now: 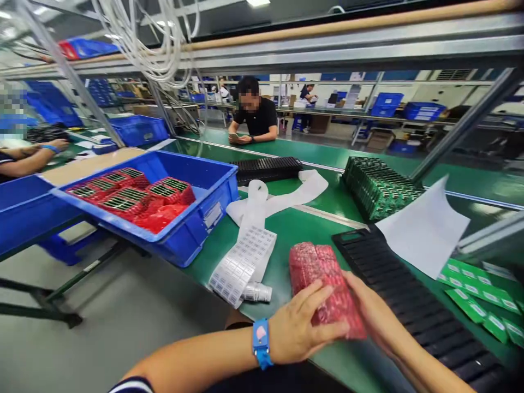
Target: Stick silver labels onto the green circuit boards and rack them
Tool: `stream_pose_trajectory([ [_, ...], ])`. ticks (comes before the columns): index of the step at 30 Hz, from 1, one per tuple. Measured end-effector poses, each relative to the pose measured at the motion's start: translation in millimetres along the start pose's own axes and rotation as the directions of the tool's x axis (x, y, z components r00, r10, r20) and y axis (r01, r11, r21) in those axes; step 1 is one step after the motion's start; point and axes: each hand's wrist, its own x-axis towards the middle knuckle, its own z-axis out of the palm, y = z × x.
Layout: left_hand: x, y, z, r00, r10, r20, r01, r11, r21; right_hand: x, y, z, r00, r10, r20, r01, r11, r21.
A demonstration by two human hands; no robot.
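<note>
A roll of red bubble wrap [319, 278] lies on the green table [295, 229] in front of me. My left hand [303, 325], with a blue wrist strap [261, 344], grips its near end from the left. My right hand [374, 316] presses against the same end from the right, fingers flat along the wrap. A black slotted tray [413, 305] lies right beside my right hand.
A blue bin [204, 196] with red-wrapped packs sits at the left. Strips of white labels [245, 256] and a small roll [257, 292] lie mid-table. Green boards [379, 185], white paper [426, 229] and loose green boards [478, 300] are at the right. A person [256, 117] sits opposite; another's arm [33, 155] rests far left.
</note>
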Motion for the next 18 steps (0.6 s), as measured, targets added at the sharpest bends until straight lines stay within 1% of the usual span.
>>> stream_pose_trajectory([
  [1, -3.2, -0.1, 1.4, 0.999, 0.024, -0.027, -0.025, 0.999, -0.04, 2.8, -2.2, -3.8, 1.0, 0.008, 0.021, -0.009, 1.0, 0.012],
  [3, -1.3, -1.2, -3.2, 0.994, 0.038, -0.103, -0.051, 0.99, -0.132, 9.9, -6.7, -8.8, 0.997, -0.03, 0.072, 0.031, 0.999, -0.013],
  [4, 4.5, -3.4, -8.3, 0.992, 0.006, -0.126, -0.027, 0.985, -0.172, 14.3, -8.3, -9.8, 0.993, -0.073, 0.087, 0.078, 0.995, -0.055],
  [5, 13.2, -7.1, -14.5, 0.992, -0.059, -0.11, 0.036, 0.979, -0.199, 19.1, -9.2, -10.0, 0.987, -0.13, 0.092, 0.141, 0.983, -0.121],
  [6, 24.0, -12.4, -21.1, 0.99, -0.136, -0.026, 0.129, 0.973, -0.192, 24.1, -9.5, -9.4, 0.976, -0.195, 0.096, 0.21, 0.957, -0.197],
  [7, 35.8, -18.7, -27.3, 0.975, -0.219, 0.04, 0.223, 0.964, -0.148, 29.2, -9.3, -8.3, 0.959, -0.263, 0.107, 0.283, 0.919, -0.274],
  [8, 47.5, -25.4, -32.7, 0.953, -0.292, 0.083, 0.299, 0.949, -0.102, 33.9, -8.8, -6.9, 0.936, -0.331, 0.121, 0.352, 0.87, -0.345],
  [9, 57.9, -31.8, -37.0, 0.94, -0.304, 0.152, 0.318, 0.945, -0.081, 38.1, -8.0, -5.6, 0.91, -0.39, 0.142, 0.413, 0.814, -0.409],
  [10, 66.3, -37.3, -40.2, 0.933, -0.287, 0.218, 0.308, 0.949, -0.069, 41.6, -7.2, -4.4, 0.886, -0.431, 0.172, 0.459, 0.761, -0.458],
  [11, 72.6, -41.5, -42.5, 0.929, -0.263, 0.261, 0.287, 0.956, -0.06, 44.4, -6.0, -3.5, 0.87, -0.451, 0.198, 0.487, 0.727, -0.484],
  [12, 76.8, -44.2, -44.3, 0.927, -0.23, 0.296, 0.258, 0.964, -0.059, 46.5, -4.7, -2.8, 0.867, -0.454, 0.207, 0.494, 0.719, -0.488],
  [13, 79.7, -45.6, -46.0, 0.926, -0.204, 0.319, 0.234, 0.971, -0.057, 48.0, -3.0, -2.0, 0.874, -0.446, 0.195, 0.482, 0.734, -0.479],
  [15, 84.0, -46.2, -49.9, 0.917, -0.176, 0.358, 0.207, 0.977, -0.047, 50.2, 0.6, 0.8, 0.909, -0.399, 0.119, 0.41, 0.813, -0.413],
  [17, 89.5, -46.0, -55.1, 0.889, -0.167, 0.426, 0.203, 0.978, -0.04, 52.1, 3.3, 6.7, 0.953, -0.301, 0.045, 0.302, 0.917, -0.26],
  [18, 92.9, -46.3, -58.0, 0.87, -0.166, 0.465, 0.208, 0.977, -0.038, 53.3, 4.0, 10.9, 0.969, -0.246, 0.031, 0.248, 0.954, -0.168],
])
